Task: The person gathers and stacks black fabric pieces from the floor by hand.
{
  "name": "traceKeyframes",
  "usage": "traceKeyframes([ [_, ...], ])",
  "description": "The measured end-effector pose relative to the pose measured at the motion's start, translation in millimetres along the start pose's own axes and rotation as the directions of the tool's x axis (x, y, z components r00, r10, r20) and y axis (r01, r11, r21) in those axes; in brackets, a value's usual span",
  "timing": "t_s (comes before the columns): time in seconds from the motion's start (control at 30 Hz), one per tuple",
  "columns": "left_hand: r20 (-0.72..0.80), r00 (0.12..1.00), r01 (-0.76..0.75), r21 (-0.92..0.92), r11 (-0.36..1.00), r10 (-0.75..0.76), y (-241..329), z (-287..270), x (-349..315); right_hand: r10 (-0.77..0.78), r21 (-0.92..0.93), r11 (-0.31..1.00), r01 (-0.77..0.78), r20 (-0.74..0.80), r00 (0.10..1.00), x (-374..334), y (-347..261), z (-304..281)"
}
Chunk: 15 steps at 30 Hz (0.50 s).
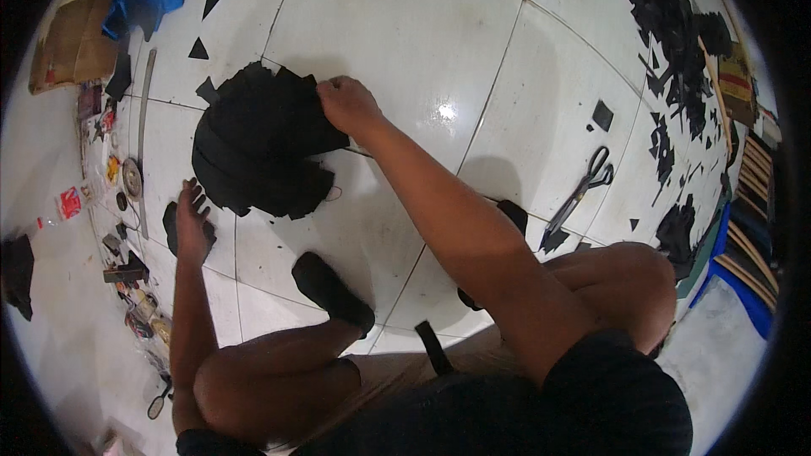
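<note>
A heap of black cloth (pixel 262 135), roughly round with ragged edges and overlapping layers, lies on the tiled floor in front of me. My right hand (pixel 348 107) is closed on the heap's upper right edge, the fingers pinching the cloth. At the heap's lower left, my left hand (pixel 193 221) has its fingers stretched out and apart. Its fingertips come close to the heap's edge; whether they touch it I cannot tell. Partly under that hand lies a smaller black cloth piece (pixel 171 226). A thin reddish thread (pixel 334 194) shows by the heap's lower right edge.
Large scissors (pixel 579 196) lie to the right, near my knee. Black scraps (pixel 667 152) are strewn along the far right, and small triangular offcuts (pixel 198 49) at upper left. A metal ruler-like strip (pixel 147 143), a tape roll (pixel 132 177) and clutter line the left wall.
</note>
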<state>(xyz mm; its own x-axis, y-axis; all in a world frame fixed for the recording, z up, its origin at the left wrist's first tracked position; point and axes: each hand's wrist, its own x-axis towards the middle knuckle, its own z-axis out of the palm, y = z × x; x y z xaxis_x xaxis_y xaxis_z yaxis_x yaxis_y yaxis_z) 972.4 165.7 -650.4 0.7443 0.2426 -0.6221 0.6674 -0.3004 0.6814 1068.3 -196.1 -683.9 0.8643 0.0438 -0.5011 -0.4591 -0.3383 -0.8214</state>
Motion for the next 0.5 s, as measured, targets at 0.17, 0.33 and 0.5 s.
traceKeyframes([
  [0.17,-0.056,0.998,0.028,-0.057,0.998,-0.032,6,-9,15,0.013,-0.100,0.994,-0.034,-0.208,0.978,2,-3,1],
  [0.33,-0.332,0.942,0.017,-0.112,0.994,-0.053,1,-8,12,-0.064,-0.103,0.994,0.032,-0.327,0.943,-52,4,14],
  [0.5,-0.426,0.896,-0.110,-0.482,0.869,-0.123,-49,18,-16,-0.225,-0.237,0.954,0.182,-0.168,0.960,-90,44,42],
])
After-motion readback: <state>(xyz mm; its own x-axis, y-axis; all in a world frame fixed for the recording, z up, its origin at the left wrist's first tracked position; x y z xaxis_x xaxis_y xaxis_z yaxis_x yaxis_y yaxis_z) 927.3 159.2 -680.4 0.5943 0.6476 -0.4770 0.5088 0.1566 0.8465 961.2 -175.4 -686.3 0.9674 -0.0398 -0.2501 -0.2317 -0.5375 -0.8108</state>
